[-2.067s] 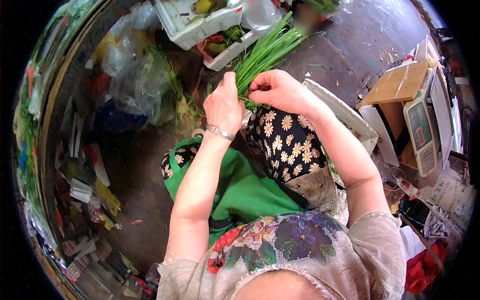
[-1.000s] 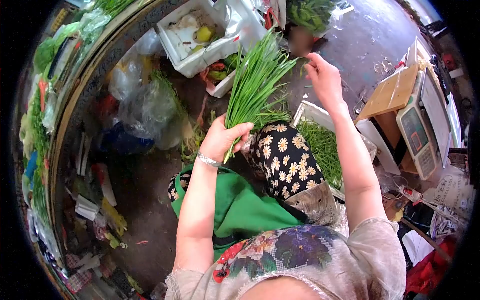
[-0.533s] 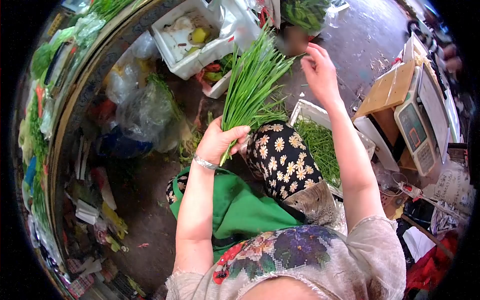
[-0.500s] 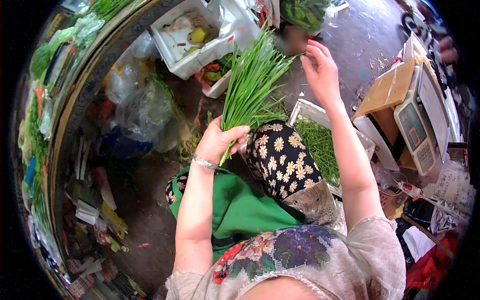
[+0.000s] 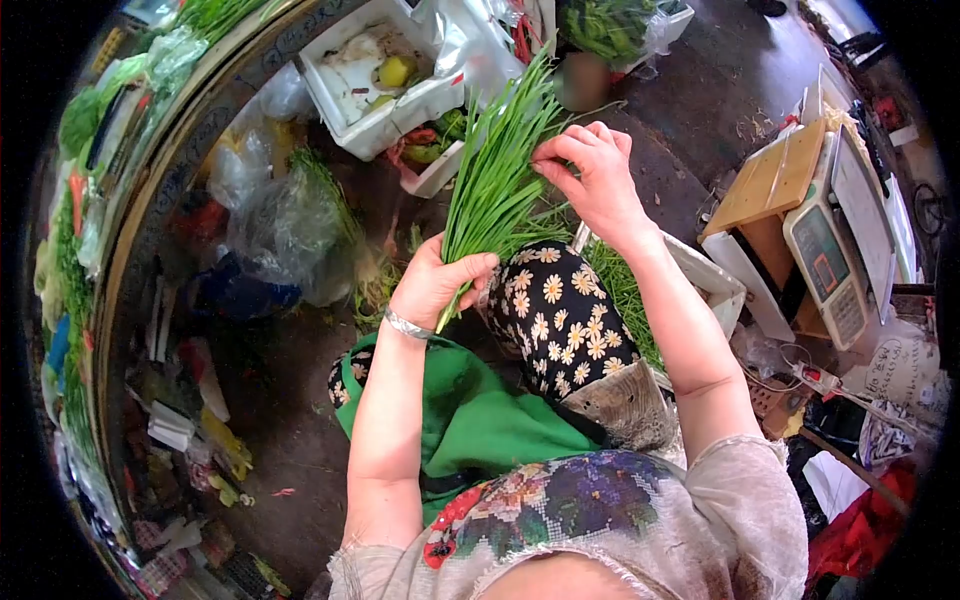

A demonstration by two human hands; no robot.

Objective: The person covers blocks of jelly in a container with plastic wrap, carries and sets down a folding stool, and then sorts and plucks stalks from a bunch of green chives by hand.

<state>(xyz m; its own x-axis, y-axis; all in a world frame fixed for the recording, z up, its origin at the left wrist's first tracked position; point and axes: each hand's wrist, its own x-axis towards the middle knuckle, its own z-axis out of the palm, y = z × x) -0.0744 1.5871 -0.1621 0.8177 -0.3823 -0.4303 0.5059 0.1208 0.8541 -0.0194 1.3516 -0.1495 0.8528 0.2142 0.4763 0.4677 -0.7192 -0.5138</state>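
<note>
My left hand (image 5: 432, 282) is closed around the lower stalks of a bunch of garlic chives (image 5: 500, 165). The long green leaves fan upward and lean slightly right, away from my body. My right hand (image 5: 590, 172) is at the right edge of the bunch, with thumb and forefinger pinched together against the outer leaves. What is between those fingertips is too small to make out. Below the bunch is my knee in daisy-print trousers (image 5: 560, 310), and a green cloth (image 5: 490, 400) lies across my lap.
A white foam box (image 5: 660, 255) of loose greens stands right of my knee. Another foam box (image 5: 350, 120) with yellow-green fruit is ahead. Plastic bags (image 5: 290, 220) lie left, beside a curved vegetable counter (image 5: 130, 230). A scale (image 5: 830, 270) leans at right.
My right hand has come down and left from beyond the bunch to its leaf edge, its fingers drawing together. My left hand keeps its hold on the chives nearly unmoved.
</note>
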